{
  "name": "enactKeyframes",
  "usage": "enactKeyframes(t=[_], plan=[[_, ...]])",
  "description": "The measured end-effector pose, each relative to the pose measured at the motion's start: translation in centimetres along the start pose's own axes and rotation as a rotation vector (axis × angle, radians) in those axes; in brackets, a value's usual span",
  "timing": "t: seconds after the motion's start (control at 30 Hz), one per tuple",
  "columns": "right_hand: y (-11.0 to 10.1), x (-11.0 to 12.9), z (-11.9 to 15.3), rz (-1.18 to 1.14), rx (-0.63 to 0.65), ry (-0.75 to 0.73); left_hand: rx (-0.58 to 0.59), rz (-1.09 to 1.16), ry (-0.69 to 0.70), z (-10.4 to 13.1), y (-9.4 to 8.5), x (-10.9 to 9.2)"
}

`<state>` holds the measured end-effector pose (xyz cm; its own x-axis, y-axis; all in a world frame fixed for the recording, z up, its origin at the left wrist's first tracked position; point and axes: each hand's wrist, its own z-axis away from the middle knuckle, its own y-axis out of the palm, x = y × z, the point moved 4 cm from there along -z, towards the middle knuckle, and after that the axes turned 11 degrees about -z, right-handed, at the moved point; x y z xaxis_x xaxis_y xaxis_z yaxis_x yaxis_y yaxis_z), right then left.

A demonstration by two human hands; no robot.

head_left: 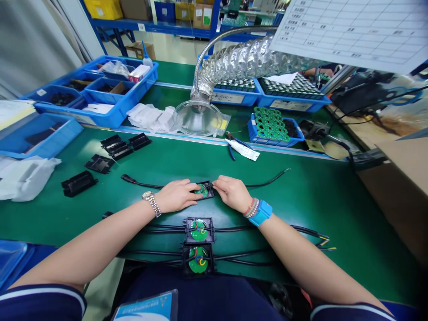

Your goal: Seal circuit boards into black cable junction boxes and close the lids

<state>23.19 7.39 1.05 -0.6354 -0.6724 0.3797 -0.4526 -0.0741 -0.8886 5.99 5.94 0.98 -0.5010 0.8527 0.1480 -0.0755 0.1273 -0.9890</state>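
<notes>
A black housing with a round green circuit board (pixel 203 190) lies on the green mat, a black cable running out of each side. My left hand (pixel 179 195) rests on its left part, fingers spread over the board. At its right edge, my right hand (pixel 230 191) pinches the black cable (pixel 267 182) where it enters the housing. Nearer to me are two more open housings, one (pixel 199 230) just above the other (pixel 198 259), each with a green board, coloured wires and black cables to both sides.
Empty black housings (pixel 79 183) lie at the left. Blue-handled pliers (pixel 231 151) and a white packet (pixel 245 150) lie beyond my hands. A fume duct hood (pixel 198 118), a blue bin of green boards (pixel 272 125) and a blue parts tray (pixel 113 117) stand farther back.
</notes>
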Motion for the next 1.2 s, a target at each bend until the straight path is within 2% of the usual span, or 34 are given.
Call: enactKeyframes(t=[0.13,0.3,0.4,0.63,0.73,0.8,1.07,1.2], plan=[[0.0,0.1,0.5,0.101,0.134,-0.017,-0.014,-0.016,-0.004,0.0,0.2,0.0],[-0.1,0.7,-0.7,0.18,0.358,-0.072,-0.016,-0.004,-0.006,-0.2,0.4,0.0],[-0.1,0.8,-1.3,0.178,0.41,-0.057,-0.012,0.017,-0.011,-0.2,0.3,0.1],[0.1,0.1,0.2,0.06,0.244,0.025,-0.014,0.052,0.02,-0.1,0.0,0.3],[-0.5,0.5,0.9,-0.011,0.081,-0.055,-0.008,0.064,0.013,0.0,-0.1,0.3],[-0.5,1.1,1.2,-0.035,0.033,-0.129,-0.008,0.065,0.012,0.0,-0.1,0.3],[1.3,1.9,0.2,-0.012,0.162,-0.15,0.012,0.08,-0.012,0.0,-0.1,0.2],[1.7,2.4,-0.3,-0.006,0.175,-0.152,0.022,0.138,-0.02,-0.2,-0.4,0.3]])
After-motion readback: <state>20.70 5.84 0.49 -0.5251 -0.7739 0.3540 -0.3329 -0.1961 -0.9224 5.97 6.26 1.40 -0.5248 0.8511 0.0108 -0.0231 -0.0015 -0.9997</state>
